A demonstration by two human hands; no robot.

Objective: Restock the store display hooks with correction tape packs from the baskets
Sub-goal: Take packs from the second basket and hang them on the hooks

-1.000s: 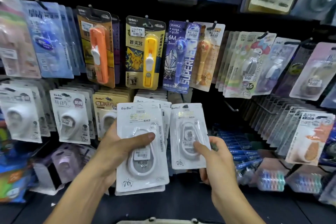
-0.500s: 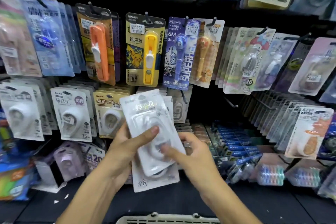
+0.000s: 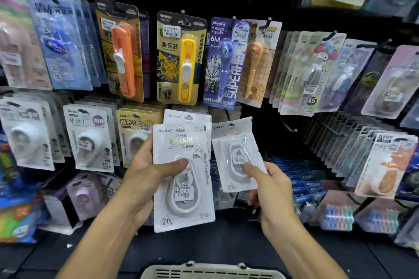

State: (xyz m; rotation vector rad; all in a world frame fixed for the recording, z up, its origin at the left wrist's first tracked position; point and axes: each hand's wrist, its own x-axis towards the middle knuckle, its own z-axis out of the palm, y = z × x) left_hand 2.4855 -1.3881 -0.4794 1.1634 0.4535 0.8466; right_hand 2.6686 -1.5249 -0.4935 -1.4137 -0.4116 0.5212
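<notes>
Two hands, each w/ a grip on packs: left hand (image 3: 145,172) holds a stack of correction tape packs (image 3: 183,179) at 6 o'clock; right hand (image 3: 269,188) pinches a single pack (image 3: 235,156) at 4 o'clock, below bare hook (image 3: 289,128). Risk: hang-hole missing the hook, pack drops; the stack may fan and slip.

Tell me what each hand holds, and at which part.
The left hand holds a stack of white packs, thumb on the front blister. The right hand pinches a single pack at its lower right.
</notes>
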